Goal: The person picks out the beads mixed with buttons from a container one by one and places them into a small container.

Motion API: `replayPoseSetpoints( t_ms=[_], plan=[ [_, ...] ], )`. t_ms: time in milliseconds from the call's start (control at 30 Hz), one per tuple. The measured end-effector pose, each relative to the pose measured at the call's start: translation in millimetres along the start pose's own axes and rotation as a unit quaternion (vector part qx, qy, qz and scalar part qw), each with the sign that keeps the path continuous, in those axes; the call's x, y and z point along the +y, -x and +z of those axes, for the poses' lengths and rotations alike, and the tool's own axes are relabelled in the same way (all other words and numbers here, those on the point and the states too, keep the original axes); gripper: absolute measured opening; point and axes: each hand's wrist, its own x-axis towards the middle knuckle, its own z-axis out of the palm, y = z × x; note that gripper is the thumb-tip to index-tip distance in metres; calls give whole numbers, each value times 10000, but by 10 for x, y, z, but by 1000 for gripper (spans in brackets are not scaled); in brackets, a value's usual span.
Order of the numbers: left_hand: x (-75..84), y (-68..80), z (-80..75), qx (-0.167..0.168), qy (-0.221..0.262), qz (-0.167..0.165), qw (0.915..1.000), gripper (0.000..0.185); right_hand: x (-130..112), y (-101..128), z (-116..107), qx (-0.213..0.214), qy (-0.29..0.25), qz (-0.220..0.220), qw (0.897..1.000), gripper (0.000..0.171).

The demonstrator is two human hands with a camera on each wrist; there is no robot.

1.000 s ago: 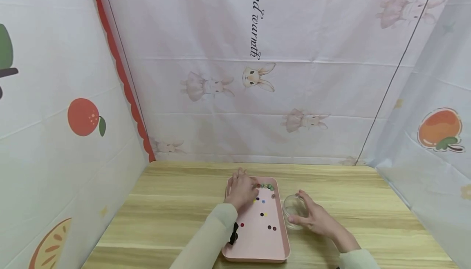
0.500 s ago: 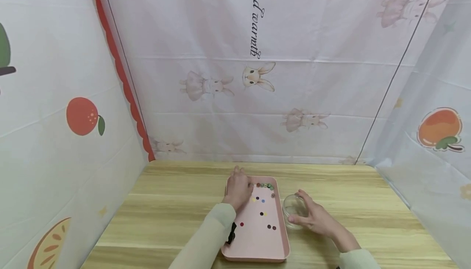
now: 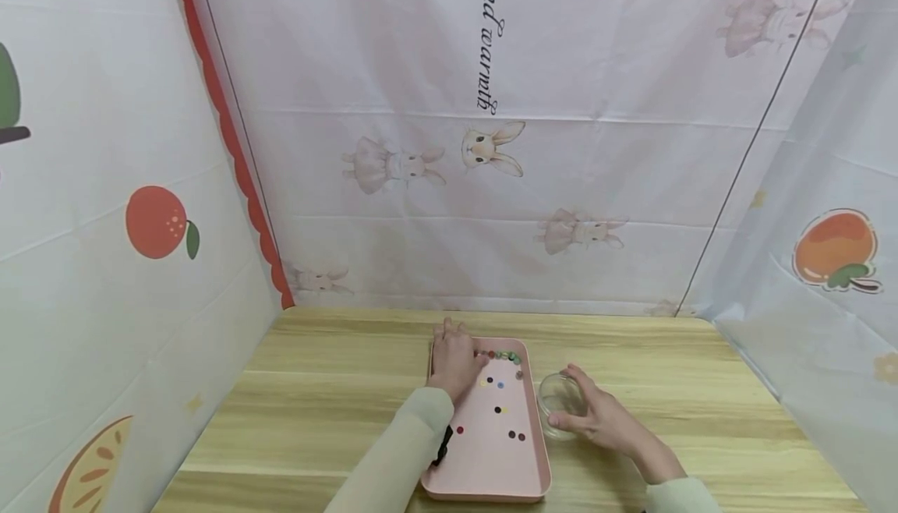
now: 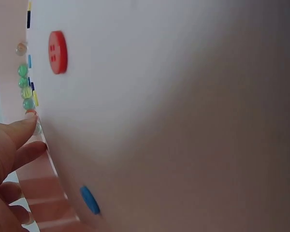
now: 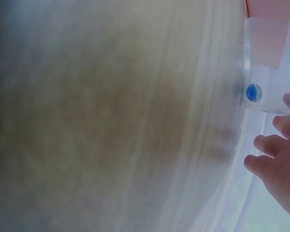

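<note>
My left hand (image 3: 454, 357) reaches into the far left corner of a pink tray (image 3: 491, 474), its fingers at the far rim. In the left wrist view the thumb tip overlaps an orange-red marble (image 4: 31, 112), and a clear marble (image 4: 37, 129) shows between thumb and index finger. Green and yellowish marbles (image 4: 25, 87) continue the row along the tray's far wall. My right hand (image 3: 606, 419) holds a clear round jar (image 3: 550, 404) beside the tray, thumb and fingers around its side. One blue marble (image 5: 253, 92) sits inside the jar.
Several flat buttons lie scattered on the tray floor, among them a red button (image 3: 460, 430), a blue button (image 4: 90, 199) and two dark brown ones near the right wall. The wooden table (image 3: 337, 396) meets printed cloth walls (image 3: 435, 263) at the back and sides.
My left hand has shifted left toward the tray's far left corner, uncovering more of the marble row. The right hand and the jar stay where they were.
</note>
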Motion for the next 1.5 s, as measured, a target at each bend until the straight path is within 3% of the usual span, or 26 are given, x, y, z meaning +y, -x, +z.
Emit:
replayPoseSetpoints(
  t_ms=[300, 567, 767, 900, 1300, 1500],
  plan=[
    [25, -15, 3, 230, -223, 0, 9995, 33, 17, -1, 6, -27, -11, -27, 10000, 92],
    [2, -3, 1, 342, 345, 73, 9988, 40, 11, 4, 6, -23, -8, 15, 10000, 93],
    [-10, 1, -48, 339, 880, 96, 9955, 22, 0, 6, 1, 22, 55, -4, 10000, 94],
    [3, -4, -95, 281, 1372, -39, 9901, 15, -4, 5, 0, 3, 58, 17, 10000, 93],
    [-6, -7, -265, -19, 2454, -229, 9691, 26, -7, 10, 1, -30, 50, 71, 10000, 93],
    [-47, 40, -303, -35, 2889, 107, 9573, 26, -13, 16, 3, -41, 47, 115, 9999, 93]
  ],
)
